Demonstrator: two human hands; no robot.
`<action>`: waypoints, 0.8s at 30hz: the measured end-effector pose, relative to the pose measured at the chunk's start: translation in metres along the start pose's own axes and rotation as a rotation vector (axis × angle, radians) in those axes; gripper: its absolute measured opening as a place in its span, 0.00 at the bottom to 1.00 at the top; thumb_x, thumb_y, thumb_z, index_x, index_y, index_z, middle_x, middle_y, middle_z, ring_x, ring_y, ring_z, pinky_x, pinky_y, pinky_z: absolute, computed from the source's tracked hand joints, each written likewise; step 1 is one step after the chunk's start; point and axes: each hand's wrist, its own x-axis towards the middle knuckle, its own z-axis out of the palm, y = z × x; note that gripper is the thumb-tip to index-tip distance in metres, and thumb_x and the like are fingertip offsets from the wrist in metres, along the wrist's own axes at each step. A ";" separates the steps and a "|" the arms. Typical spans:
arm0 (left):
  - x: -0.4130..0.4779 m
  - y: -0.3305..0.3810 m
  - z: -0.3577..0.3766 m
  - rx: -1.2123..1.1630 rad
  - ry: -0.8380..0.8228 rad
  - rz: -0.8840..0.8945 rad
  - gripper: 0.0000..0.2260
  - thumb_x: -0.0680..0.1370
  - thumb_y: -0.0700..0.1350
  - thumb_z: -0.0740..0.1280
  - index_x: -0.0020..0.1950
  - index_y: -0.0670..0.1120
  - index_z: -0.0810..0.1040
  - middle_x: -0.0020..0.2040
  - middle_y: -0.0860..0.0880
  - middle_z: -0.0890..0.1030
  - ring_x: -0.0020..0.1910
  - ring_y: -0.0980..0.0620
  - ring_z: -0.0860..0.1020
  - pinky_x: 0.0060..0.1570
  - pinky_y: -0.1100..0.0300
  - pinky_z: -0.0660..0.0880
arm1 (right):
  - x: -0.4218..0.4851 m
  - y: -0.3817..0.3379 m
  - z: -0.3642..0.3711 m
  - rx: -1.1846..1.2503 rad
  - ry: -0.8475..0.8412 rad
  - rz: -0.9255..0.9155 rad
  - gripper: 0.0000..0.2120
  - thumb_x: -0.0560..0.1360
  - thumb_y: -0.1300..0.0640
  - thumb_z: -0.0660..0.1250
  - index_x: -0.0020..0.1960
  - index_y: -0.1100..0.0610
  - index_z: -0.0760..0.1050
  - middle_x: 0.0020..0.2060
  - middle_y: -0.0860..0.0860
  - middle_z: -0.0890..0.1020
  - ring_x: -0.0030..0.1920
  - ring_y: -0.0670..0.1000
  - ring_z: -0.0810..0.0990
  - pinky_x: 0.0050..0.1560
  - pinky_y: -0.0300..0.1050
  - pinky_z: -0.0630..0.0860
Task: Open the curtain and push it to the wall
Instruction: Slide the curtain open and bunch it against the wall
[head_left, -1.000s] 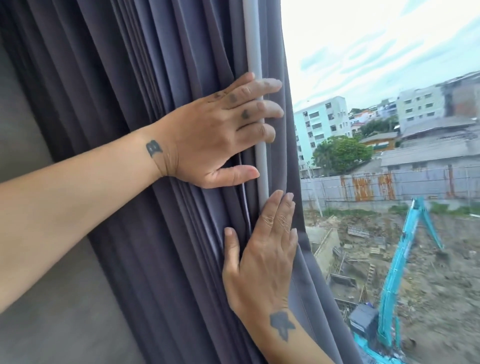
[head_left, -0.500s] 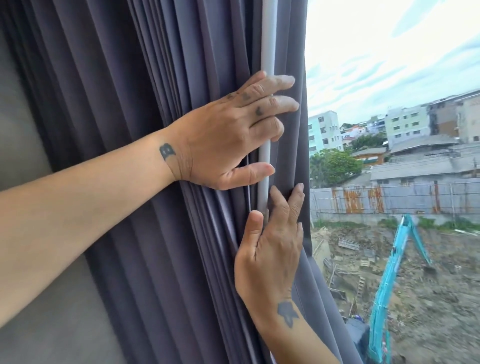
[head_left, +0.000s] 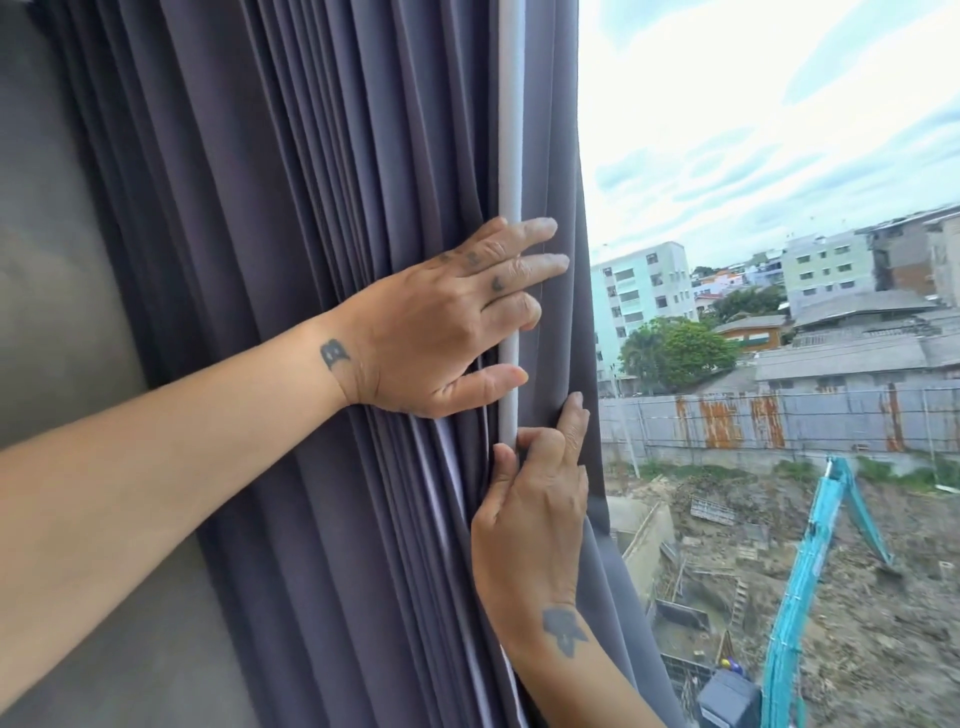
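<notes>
The dark purple-grey curtain (head_left: 260, 208) hangs gathered in tight folds against the left side, with a pale lining strip (head_left: 510, 130) showing near its free edge. My left hand (head_left: 447, 322) lies flat on the folds, fingers stretched across the pale strip toward the curtain's edge and thumb pressed on the fabric below. My right hand (head_left: 530, 514) comes up from below. Its thumb and curled forefinger pinch the fabric at the strip, and another finger rests along the curtain's outer edge.
A grey wall (head_left: 52, 260) stands left of the curtain. The uncovered window (head_left: 779, 156) fills the right side, showing sky, buildings and a construction site with a turquoise excavator (head_left: 810, 561).
The bunched curtain edge and both hands sit further right in the view than before. My right hand has gone from lying flat on the fabric to pinching it.
</notes>
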 end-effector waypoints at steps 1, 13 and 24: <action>-0.004 -0.002 0.001 0.003 -0.007 -0.003 0.20 0.78 0.52 0.56 0.51 0.36 0.77 0.68 0.36 0.70 0.72 0.36 0.60 0.72 0.46 0.54 | -0.002 0.000 0.005 0.003 -0.004 0.001 0.04 0.76 0.52 0.49 0.44 0.51 0.60 0.70 0.65 0.60 0.58 0.70 0.71 0.49 0.68 0.71; -0.019 -0.010 -0.008 0.101 -0.019 0.143 0.17 0.78 0.50 0.57 0.52 0.40 0.79 0.69 0.38 0.71 0.71 0.40 0.65 0.71 0.47 0.56 | -0.003 -0.007 0.016 0.014 0.005 0.118 0.34 0.73 0.38 0.47 0.72 0.51 0.39 0.74 0.58 0.50 0.72 0.55 0.45 0.67 0.59 0.42; 0.011 -0.023 -0.023 0.345 -0.105 0.187 0.24 0.79 0.59 0.51 0.64 0.46 0.75 0.70 0.41 0.70 0.71 0.40 0.64 0.70 0.40 0.52 | -0.013 -0.015 0.009 -0.036 -0.118 0.062 0.38 0.72 0.33 0.47 0.72 0.53 0.41 0.73 0.58 0.56 0.72 0.56 0.52 0.65 0.63 0.54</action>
